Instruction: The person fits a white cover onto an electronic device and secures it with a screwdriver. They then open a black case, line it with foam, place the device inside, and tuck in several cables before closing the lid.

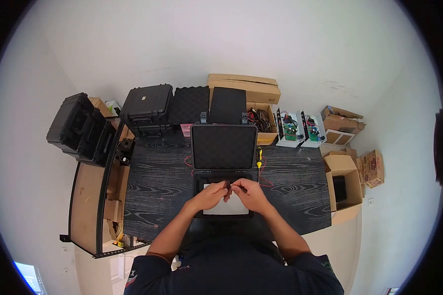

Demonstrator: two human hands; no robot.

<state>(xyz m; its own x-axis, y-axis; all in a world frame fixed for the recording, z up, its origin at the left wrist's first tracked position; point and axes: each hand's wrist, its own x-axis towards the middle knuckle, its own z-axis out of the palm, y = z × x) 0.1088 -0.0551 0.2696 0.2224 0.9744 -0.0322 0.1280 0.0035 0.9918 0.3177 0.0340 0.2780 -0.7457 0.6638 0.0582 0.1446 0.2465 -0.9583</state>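
In the head view an open black hard case [198, 189] lies on the dark table, its foam-lined lid [224, 147] standing up at the back. A white flat panel [226, 210] sits inside the case. Above that panel, my left hand [209, 196] and my right hand [252, 195] meet, fingers closed in pinches. Between the fingertips is something small, dark and reddish, mostly hidden; I cannot make out its kind. A yellow-handled screwdriver [259, 158] and a thin red wire [266, 183] lie right of the case.
Black hard cases [146, 105] and foam sheets [191, 104] line the table's back. A carton of cables [262, 120] and white housings with green circuit boards [290, 129] stand farther right. An open cardboard box [348, 194] is beside the table's right edge; a shelf rack [86, 206] stands left.
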